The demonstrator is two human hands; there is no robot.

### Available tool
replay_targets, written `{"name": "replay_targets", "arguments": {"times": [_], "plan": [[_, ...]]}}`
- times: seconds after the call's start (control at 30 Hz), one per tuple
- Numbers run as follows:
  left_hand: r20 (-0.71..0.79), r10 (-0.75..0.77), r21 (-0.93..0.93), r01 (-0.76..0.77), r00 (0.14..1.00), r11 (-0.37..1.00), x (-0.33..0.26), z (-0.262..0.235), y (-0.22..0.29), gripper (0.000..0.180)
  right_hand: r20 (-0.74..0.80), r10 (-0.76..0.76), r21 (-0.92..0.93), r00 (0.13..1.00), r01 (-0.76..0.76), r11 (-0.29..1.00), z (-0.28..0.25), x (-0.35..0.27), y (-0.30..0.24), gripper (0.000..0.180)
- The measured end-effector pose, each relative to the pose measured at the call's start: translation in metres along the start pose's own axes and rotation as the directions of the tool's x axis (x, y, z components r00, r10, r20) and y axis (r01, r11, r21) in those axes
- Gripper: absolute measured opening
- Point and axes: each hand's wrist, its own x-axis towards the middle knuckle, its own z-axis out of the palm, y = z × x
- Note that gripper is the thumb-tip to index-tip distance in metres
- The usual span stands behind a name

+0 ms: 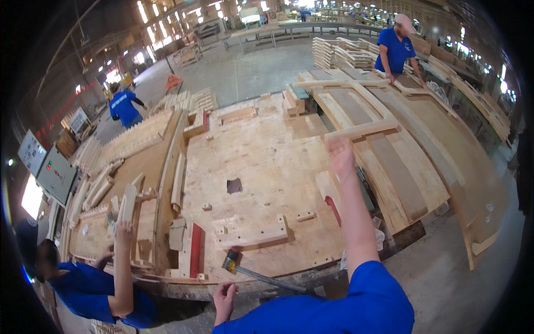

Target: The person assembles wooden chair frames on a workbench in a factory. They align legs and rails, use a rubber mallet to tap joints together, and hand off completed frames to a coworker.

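Observation:
My right arm reaches far across the board, and my right hand (340, 155) is at the near end of a pale wooden frame (361, 129). Its palm shows and its fingers look stretched out against the wood, not wrapped round it. My left hand (225, 298) hangs at the near edge of the plywood work board (261, 161), fingers loosely curled, with no object visible in them. Close by lies a hammer (264, 278), its head on the board and its handle toward me. Behind the hammer, a wooden block (253, 236) is fixed to the board.
A co-worker (100, 295) at left handles a wooden piece (127, 203) on the neighbouring bench. Another person (396, 50) stands at the far right by sheet-covered tables (439, 161). Red-edged blocks (196, 250) and small stops sit on the board, which has a hole (234, 186).

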Motion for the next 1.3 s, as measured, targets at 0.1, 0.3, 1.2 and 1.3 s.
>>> {"name": "replay_targets", "arguments": {"times": [0.1,0.3,1.2,1.3], "plan": [[-0.050,-0.093,0.010,0.094,0.994,0.996,-0.015,-0.002,-0.014,0.016,-0.030,0.299,-0.057,0.954,-0.300,0.952,0.010,-0.085,0.083,0.023],[0.109,0.079,0.347,-0.112,0.991,0.931,0.000,0.016,-0.007,0.019,-0.098,0.399,-0.621,0.912,-0.369,0.691,-0.032,-0.220,0.140,0.016],[0.113,0.141,0.919,-0.157,0.983,0.361,-0.021,0.002,-0.082,0.096,0.616,0.413,-0.743,0.671,0.669,0.019,-0.067,-0.326,0.181,0.015],[0.143,0.183,0.919,-0.199,0.973,0.341,-0.022,0.000,-0.085,0.096,0.606,0.409,-0.753,0.682,0.658,0.017,-0.066,-0.326,0.180,0.014]]}}
